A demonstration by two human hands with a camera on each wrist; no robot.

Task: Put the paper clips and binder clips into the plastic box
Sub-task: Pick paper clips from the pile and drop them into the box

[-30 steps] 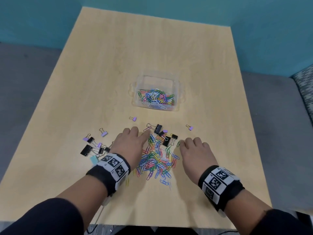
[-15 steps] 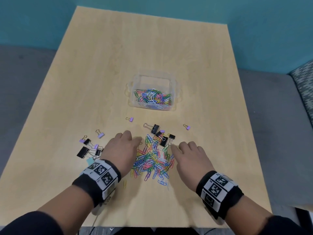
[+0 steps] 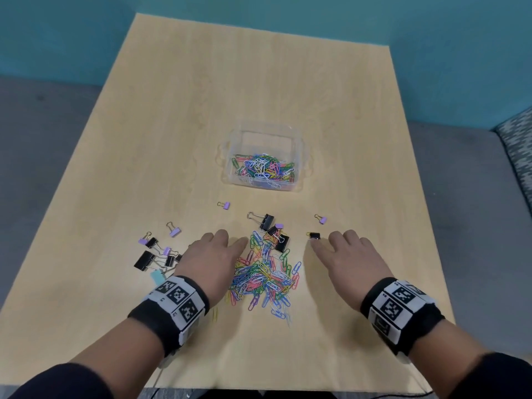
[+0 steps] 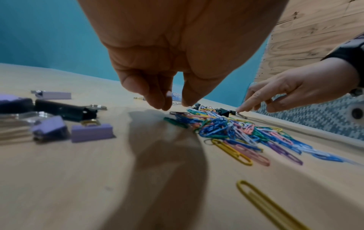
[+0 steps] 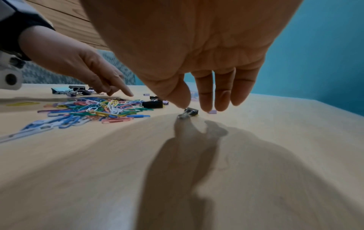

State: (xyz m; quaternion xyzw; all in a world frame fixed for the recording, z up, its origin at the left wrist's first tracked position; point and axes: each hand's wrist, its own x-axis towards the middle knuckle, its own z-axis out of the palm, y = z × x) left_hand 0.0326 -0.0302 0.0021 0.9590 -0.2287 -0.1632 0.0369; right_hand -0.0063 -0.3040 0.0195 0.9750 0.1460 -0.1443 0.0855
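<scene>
While the heap is flanked by both hands, the scene is set out thus:

Step in hand: the loose clips on the table [image 3: 288, 82] are being gathered; by judgement the task is partly done, since only part of the paper clips are seen in the plastic box [image 3: 300, 156].
Left hand [image 3: 211, 256]: held low at the left edge of the paper clip pile [image 3: 266, 279], fingers extended with tips close together; nothing is seen to be gripped.
Right hand [image 3: 344, 257]: spread and relaxed, its forefinger tip laid at a small black binder clip [image 3: 314, 235]; nothing is clamped.
Box position: beyond the pile, well apart from both hands, open at the top.
Next move, judged: the small black clip needs to be pinched, or the pile scooped, then carried forward over the box rim.
Purple binder clips: about six are counted, three of them lying singly [image 3: 226, 205].
Black binder clips: about eight, one cluster at the left [image 3: 144, 260], one at the pile's far end [image 3: 266, 221]; overlap makes the count uncertain.
Paper clips: too many and too tangled to be counted.
Boxes: one.
</scene>
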